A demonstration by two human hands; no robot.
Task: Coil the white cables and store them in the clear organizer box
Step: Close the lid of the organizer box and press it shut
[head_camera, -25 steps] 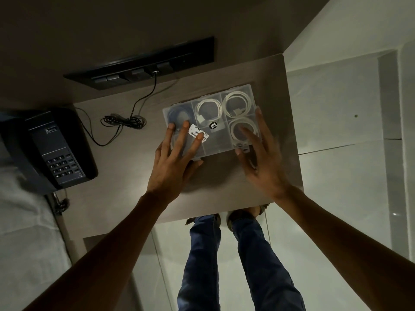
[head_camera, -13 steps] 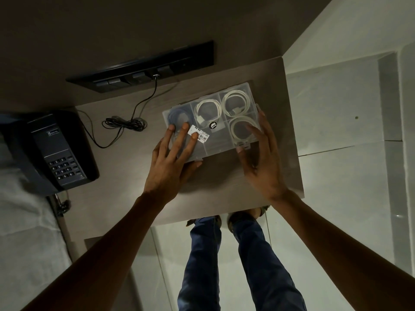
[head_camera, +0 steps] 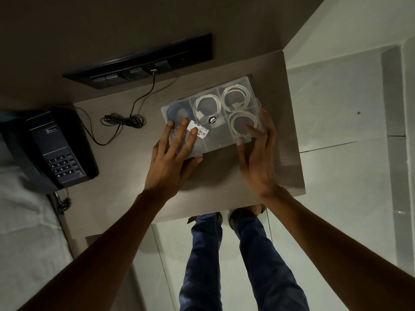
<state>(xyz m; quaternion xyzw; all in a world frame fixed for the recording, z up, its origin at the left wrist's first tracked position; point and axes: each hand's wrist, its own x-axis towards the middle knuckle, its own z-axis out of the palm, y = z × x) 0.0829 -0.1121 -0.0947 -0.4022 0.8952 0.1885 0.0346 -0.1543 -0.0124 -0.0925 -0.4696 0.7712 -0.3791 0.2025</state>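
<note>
Organizer box [head_camera: 216,140] — left hand [head_camera: 167,167], right hand [head_camera: 258,167] pressing

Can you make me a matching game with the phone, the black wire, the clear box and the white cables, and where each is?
1 phone
2 black wire
3 clear box
4 white cables

A coiled in the box's compartments
B touched by left hand and right hand
C plugged into the wall panel
D at the table's left end

Pairs: 1-D, 2-C, 3-B, 4-A

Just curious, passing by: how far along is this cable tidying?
Done: three white coils lie in the box, lid down. In hand: left grip presses the lid, right grip at its right edge. Left: perhaps only latching; no loose white cable shows.
</note>
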